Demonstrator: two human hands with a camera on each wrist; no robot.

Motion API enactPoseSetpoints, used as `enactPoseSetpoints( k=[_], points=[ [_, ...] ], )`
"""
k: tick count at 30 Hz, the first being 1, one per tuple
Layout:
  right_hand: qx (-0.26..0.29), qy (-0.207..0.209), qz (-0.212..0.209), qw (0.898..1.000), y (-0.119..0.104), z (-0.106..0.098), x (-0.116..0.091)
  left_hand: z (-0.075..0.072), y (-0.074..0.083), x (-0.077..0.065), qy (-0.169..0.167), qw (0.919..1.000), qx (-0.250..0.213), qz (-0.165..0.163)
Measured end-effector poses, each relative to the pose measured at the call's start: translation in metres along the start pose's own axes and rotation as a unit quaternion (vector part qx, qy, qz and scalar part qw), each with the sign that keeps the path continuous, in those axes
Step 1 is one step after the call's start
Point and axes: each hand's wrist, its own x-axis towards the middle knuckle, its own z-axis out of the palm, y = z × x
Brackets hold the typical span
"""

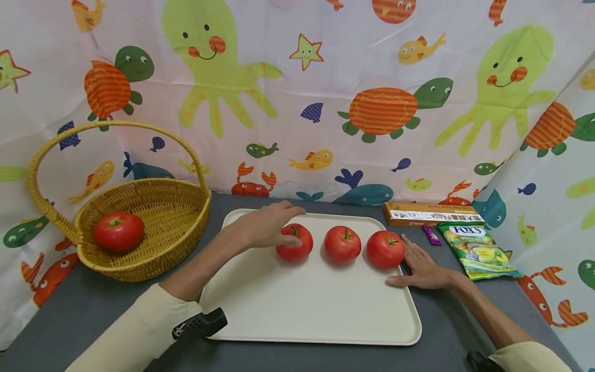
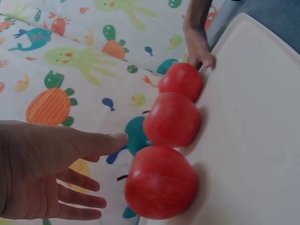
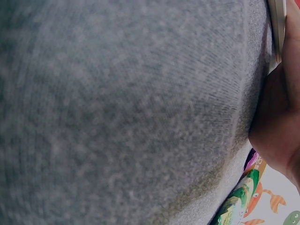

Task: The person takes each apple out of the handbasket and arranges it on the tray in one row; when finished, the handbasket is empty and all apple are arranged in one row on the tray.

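Observation:
Three red apples sit in a row on the cream tray (image 1: pixel 307 315): a left apple (image 1: pixel 297 249), a middle apple (image 1: pixel 342 245) and a right apple (image 1: pixel 384 250). My left hand (image 1: pixel 267 227) hovers by the left apple, its thumb in front of it in the head view. In the left wrist view, a gap separates the spread fingers from that apple (image 2: pixel 161 183). At the tray's right edge rests my right hand (image 1: pixel 423 268), thumb on the rim and fingers beside the right apple. Another apple (image 1: pixel 119 232) lies inside the yellow wicker basket (image 1: pixel 162 253).
The basket, with its tall arched handle (image 1: pixel 116 124), stands left of the tray. Behind my right hand lie a long brown box (image 1: pixel 432 214), a small purple packet (image 1: pixel 432 236) and a green FOX'S candy bag (image 1: pixel 479 250). A patterned curtain (image 1: pixel 297 129) closes off the back and sides.

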Motion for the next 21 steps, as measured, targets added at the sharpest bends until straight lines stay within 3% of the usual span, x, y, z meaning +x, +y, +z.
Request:
enactPoseSetpoints(
  k=[6, 14, 21],
  points=[
    [-0.001, -0.003, -0.002, 1.0, 0.003, -0.002, -0.002, -0.016, -0.007, -0.015, 0.012, 0.9999, -0.001, 0.0],
    [0.004, -0.002, -0.009, 1.0, 0.002, -0.007, -0.005, -0.047, -0.029, -0.044, 0.051, 0.9985, 0.014, -0.014],
    [-0.002, 0.002, -0.009, 1.0, 0.008, -0.002, -0.001, -0.067, -0.045, -0.071, 0.049, 0.9969, 0.031, -0.053]
  ],
)
